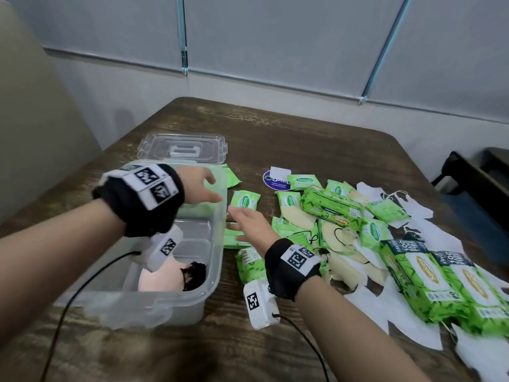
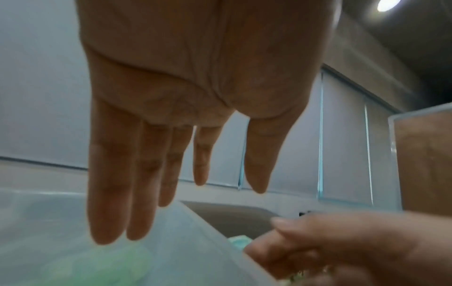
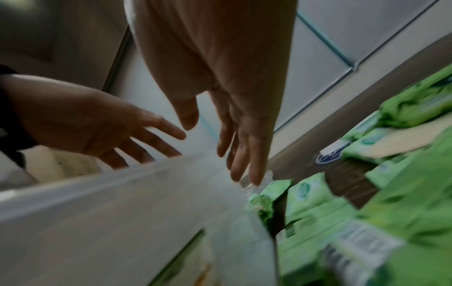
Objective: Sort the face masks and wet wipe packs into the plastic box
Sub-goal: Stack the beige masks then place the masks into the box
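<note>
The clear plastic box (image 1: 214, 274) stands at the table's left, holding a pale pink face mask (image 1: 159, 279) with dark ear loops. My left hand (image 1: 203, 188) hovers over the box's far end, fingers straight and empty; the same left hand (image 2: 151, 174) shows a bare palm in the left wrist view. My right hand (image 1: 248, 219) reaches just right of the box rim, fingers extended, above small green wet wipe packs (image 1: 243, 201). The right wrist view shows that hand (image 3: 234, 147) empty above the box edge (image 3: 122, 180). Big green wipe packs (image 1: 429, 282) and white masks (image 1: 407, 329) are heaped at right.
The box's clear lid (image 1: 183, 148) lies flat behind the box. A round blue sticker (image 1: 274, 181) lies on the wooden table (image 1: 303, 133). Cables run from both wrists toward the near edge. A dark chair (image 1: 479, 172) stands at far right.
</note>
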`<state>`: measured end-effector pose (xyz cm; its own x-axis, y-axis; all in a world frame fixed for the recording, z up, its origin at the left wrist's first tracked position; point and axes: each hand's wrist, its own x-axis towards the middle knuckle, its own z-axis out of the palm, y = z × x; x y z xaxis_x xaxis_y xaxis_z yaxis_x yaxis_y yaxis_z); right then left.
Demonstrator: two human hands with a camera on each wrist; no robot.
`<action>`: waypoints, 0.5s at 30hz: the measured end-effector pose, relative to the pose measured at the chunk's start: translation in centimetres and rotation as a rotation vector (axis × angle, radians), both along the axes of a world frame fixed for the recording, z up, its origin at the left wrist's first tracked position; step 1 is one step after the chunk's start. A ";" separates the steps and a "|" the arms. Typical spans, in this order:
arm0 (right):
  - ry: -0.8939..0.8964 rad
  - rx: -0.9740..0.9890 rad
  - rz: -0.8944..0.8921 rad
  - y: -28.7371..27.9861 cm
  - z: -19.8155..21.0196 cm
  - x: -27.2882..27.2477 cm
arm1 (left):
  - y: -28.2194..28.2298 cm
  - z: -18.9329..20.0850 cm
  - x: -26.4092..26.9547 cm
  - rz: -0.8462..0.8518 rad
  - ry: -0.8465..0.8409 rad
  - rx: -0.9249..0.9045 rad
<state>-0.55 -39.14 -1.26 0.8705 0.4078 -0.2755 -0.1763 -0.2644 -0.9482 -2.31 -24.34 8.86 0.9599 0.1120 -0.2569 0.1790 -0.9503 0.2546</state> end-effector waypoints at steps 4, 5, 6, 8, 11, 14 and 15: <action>-0.236 -0.233 -0.287 -7.6 -1.3 1.8 | -3.3 -2.8 3.4 0.004 0.045 0.153; -0.257 -0.335 -0.349 -9.6 -1.8 2.1 | -3.6 -3.2 3.9 0.013 0.058 0.173; -0.257 -0.428 -0.400 -11.7 -2.5 2.4 | -3.8 -3.8 4.4 0.016 0.072 0.186; -0.203 -0.583 -0.452 -15.3 -4.0 2.8 | -3.9 -4.9 5.1 0.013 0.109 0.195; -0.154 -0.785 -0.424 -19.2 -6.9 3.2 | -3.7 -6.8 5.6 0.054 0.110 0.115; -0.121 -0.939 -0.348 -21.1 -9.4 3.7 | -3.8 -7.6 5.9 0.082 0.069 0.021; -0.100 -1.002 -0.309 -21.5 -10.0 3.7 | -3.9 -7.7 6.0 0.092 0.058 0.006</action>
